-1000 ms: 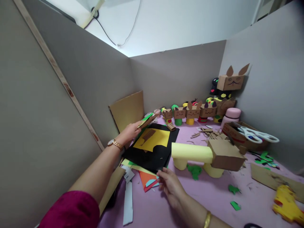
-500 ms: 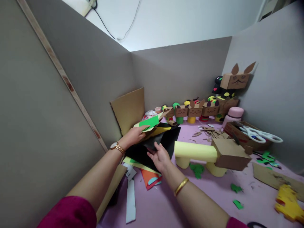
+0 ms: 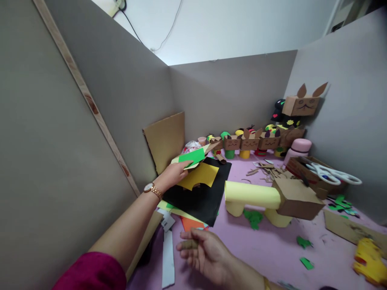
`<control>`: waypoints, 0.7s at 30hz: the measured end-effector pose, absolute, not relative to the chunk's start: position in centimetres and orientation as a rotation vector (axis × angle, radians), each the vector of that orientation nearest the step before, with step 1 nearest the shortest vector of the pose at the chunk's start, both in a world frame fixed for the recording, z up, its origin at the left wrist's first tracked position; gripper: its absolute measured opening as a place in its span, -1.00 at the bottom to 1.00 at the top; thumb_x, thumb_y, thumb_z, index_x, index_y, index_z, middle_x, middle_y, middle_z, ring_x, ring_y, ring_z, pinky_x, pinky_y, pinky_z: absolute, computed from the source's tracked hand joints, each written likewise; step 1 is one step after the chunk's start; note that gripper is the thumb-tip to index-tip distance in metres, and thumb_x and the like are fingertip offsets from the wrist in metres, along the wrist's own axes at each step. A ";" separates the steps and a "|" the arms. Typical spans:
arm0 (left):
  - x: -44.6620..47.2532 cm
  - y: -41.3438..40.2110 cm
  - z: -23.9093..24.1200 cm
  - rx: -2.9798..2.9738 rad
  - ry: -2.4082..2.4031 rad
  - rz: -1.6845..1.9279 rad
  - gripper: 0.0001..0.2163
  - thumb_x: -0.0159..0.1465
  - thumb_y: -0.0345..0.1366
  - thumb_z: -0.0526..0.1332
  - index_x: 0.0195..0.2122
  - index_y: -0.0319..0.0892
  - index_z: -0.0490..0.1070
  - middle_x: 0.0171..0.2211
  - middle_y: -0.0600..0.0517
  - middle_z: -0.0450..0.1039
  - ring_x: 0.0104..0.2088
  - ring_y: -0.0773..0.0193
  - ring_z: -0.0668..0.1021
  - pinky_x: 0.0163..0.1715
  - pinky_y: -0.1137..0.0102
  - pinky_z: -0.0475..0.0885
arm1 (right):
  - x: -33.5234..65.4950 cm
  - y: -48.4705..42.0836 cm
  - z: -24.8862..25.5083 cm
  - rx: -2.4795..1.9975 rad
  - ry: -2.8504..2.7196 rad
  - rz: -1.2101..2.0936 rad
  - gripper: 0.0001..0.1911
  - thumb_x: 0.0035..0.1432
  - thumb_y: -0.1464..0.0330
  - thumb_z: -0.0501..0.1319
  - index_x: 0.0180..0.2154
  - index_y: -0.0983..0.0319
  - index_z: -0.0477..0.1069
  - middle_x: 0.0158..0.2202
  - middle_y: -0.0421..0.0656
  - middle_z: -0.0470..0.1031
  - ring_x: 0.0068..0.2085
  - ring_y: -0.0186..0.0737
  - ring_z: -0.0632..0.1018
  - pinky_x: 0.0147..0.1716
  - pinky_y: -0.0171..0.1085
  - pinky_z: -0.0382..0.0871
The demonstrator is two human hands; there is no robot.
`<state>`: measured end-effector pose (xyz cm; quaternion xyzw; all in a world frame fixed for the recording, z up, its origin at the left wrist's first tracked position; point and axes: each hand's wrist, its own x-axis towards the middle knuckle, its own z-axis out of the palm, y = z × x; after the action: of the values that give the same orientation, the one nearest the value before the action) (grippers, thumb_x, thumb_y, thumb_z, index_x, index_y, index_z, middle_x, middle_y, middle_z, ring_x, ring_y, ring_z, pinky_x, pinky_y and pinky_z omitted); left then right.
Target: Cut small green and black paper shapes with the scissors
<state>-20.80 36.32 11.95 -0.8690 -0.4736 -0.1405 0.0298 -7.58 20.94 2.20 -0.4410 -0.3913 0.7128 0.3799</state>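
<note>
Left hand (image 3: 175, 177) pinches green paper (image 3: 192, 156) above black sheet (image 3: 201, 205); right hand (image 3: 210, 255) holds nothing.
Green paper's long axis runs rightward, slightly away. Black sheet, partly under yellow paper (image 3: 205, 175), lies on table (image 3: 242, 249) beyond right hand, whose fingers are loosely spread, apart from it. Left hand nearer the yellow.

Grey partitions (image 3: 232, 92) around purple tabletop (image 3: 266, 249)

My left arm (image 3: 127, 229) carries a magenta sleeve (image 3: 93, 270) and a gold link-band watch (image 3: 148, 187), round pale dial; my right wrist (image 3: 252, 278), a gold bangle (image 3: 267, 284).
</note>
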 end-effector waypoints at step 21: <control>-20.9 36.6 12.1 -2.641 -1.494 -0.417 -0.56 0.23 -0.40 0.03 0.16 -0.12 0.22 0.02 -0.05 0.45 -0.04 0.12 0.50 -0.05 0.36 0.35 | -6.5 26.6 0.9 -1.428 -2.364 0.464 -0.66 0.11 0.34 0.14 -0.05 0.25 0.38 0.03 0.07 0.39 0.06 0.07 0.34 0.10 0.10 -0.07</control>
<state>-20.95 36.63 12.08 -0.8616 -0.4875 -0.1359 0.0391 -6.48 26.61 0.93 -0.5027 -0.8317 0.1634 0.1698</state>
